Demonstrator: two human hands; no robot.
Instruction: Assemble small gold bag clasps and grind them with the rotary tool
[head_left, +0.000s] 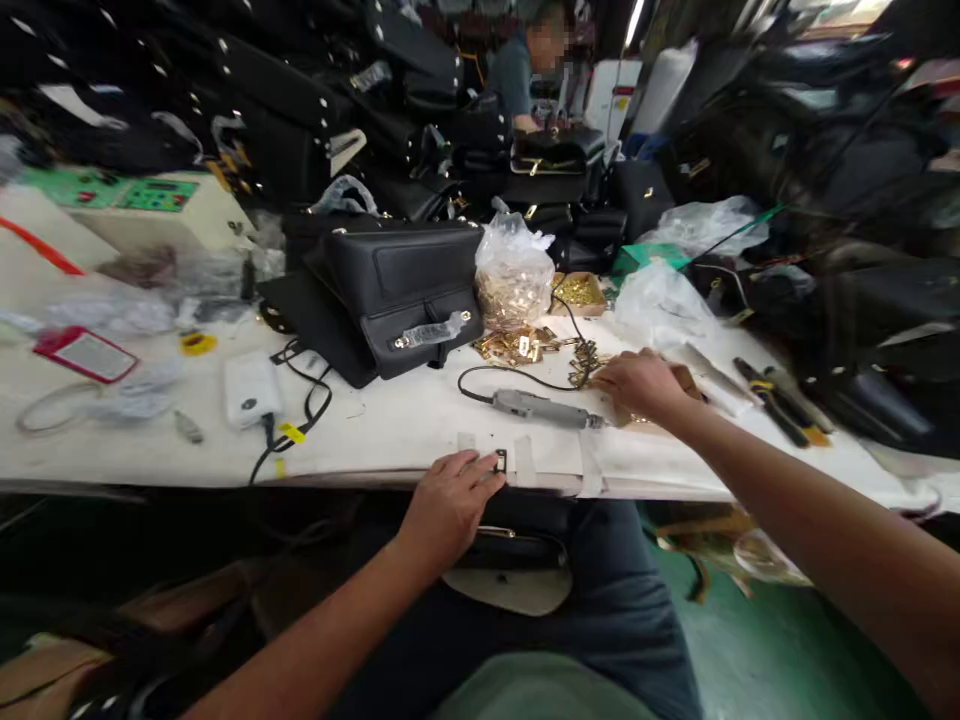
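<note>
your left arm comes up from the lower left, the left hand (450,505) palm down at the near edge of the white table (420,412). fingers loosely spread, no closed grip; fingertips at a small dark-framed piece (501,461) on the edge. cannot tell whether they press on it or only rest beside it.

your right arm stretches in from the lower right, well apart from the left, the right hand (641,385) over the table, knuckles up and fingers bent down by small gold parts (584,360). fingertips partly hidden; cannot tell how far open they are or whether you have hold of anything.

on your lap, just below the left hand: a black bag (525,552), its pale flap (510,590) toward you.

between your hands, a grey power screwdriver (540,408) lies on its side, tip toward the right hand. its black cord (517,369) loops behind it, on the far side from you.

beyond: a large black handbag (427,275), then a clear plastic bag (514,270) of gold parts, a heap of gold pieces (517,346) at its foot, a small box (586,310) of gold bits behind. right of your right hand, pliers (771,402). far left, a white device (251,392) with a dark cable. stacked black bags at the back, a co-worker (516,80) among them.
</note>
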